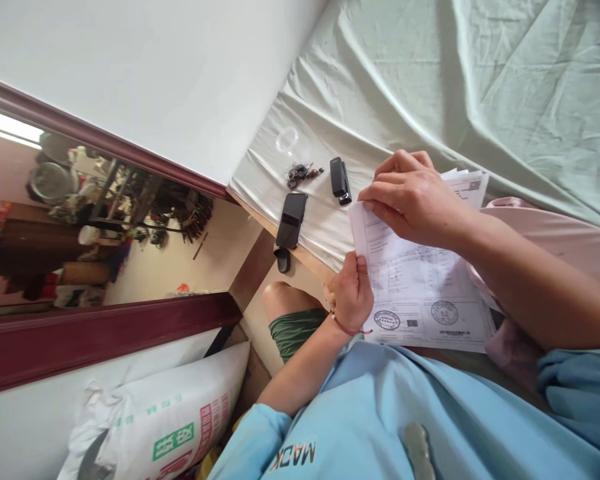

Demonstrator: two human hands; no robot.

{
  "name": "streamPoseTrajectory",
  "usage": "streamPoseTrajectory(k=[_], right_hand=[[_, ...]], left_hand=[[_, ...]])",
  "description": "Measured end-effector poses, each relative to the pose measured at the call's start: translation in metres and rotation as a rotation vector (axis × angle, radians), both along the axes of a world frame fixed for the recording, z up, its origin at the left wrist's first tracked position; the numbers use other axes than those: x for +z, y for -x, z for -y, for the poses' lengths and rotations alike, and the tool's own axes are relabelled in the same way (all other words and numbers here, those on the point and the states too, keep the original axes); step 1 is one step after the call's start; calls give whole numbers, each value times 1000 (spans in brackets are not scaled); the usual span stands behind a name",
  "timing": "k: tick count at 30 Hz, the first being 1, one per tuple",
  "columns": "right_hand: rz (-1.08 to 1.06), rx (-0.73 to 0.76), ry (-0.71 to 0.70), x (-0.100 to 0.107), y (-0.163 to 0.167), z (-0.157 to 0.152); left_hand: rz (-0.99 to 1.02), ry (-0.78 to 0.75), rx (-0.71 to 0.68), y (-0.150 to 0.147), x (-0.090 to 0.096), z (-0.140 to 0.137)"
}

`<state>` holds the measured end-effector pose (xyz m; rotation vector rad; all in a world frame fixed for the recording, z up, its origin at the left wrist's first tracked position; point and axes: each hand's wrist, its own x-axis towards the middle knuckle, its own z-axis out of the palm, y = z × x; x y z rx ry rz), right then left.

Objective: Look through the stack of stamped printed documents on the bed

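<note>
A stack of printed paper sheets [405, 280] with round and oval stamps lies before me over my lap. My left hand [353, 290], a red string bracelet at its wrist, is closed on the left edge of the stack with the thumb on top. At the upper left corner, my right hand [415, 193] pinches the sheets between thumb and fingers. Just left of that hand a black stapler [339, 180] rests on the pale green sheet. More printed pages show behind the right hand, partly covered by it.
Left of the stapler lie a bunch of keys [300, 174], a clear plastic cup [287, 141] and a black phone [291, 221] near the edge of the sheet-covered surface [405, 80]. A white sack [180, 420] stands at lower left beside the doorway. A black slipper [283, 260] is on the floor.
</note>
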<state>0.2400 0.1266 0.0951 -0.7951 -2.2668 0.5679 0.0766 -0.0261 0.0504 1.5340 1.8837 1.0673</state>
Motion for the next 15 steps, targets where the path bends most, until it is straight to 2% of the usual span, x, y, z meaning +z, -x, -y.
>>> streamPoseTrajectory(k=[5,8,11,15], right_hand=[[128,-35,66,-24,5,-12],[186,-24,89,-32,14,-17],[227,-2,80,-29,26,-18],[289,59,92,-19,38,-17]], left_hand=[[217,59,20,16,-19,-10],[350,94,39,23,-32,-16],[436,87,77,26,-37,-22],[405,45,126,27,-34,-34]])
